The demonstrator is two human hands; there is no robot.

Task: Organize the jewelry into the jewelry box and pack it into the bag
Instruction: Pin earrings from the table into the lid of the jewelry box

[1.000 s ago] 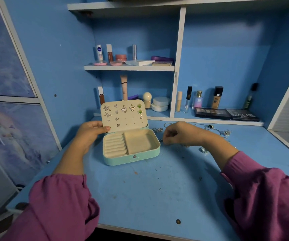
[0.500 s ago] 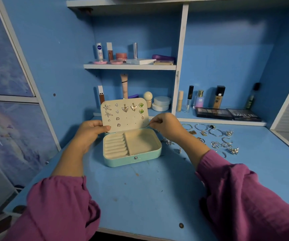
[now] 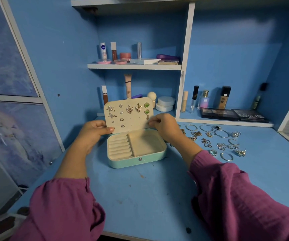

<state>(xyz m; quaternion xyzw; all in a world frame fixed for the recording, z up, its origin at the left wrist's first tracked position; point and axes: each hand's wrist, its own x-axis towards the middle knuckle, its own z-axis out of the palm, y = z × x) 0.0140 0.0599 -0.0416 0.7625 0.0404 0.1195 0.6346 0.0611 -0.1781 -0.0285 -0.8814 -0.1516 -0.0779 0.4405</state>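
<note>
One jewelry box (image 3: 136,153) is sitting open at the centre of the frame, with two butterfly earrings (image 3: 129,109), two starfish earrings (image 3: 110,108) and two green earrings (image 3: 146,105) showing on its lid. Two eyeshadow palettes (image 3: 218,113) are lying at middle right. Two hands (image 3: 91,132) are reaching in. The loose pieces at right are lying too tangled to count.

Landmark: white divider post (image 3: 185,63). Left of it, shelf (image 3: 134,66) carrying Nivea stick (image 3: 103,51), pink jar (image 3: 125,56). Right of it, foundation bottle (image 3: 224,97) standing behind two dark palettes (image 3: 234,114). Blue counter (image 3: 149,197) lying below it.
</note>
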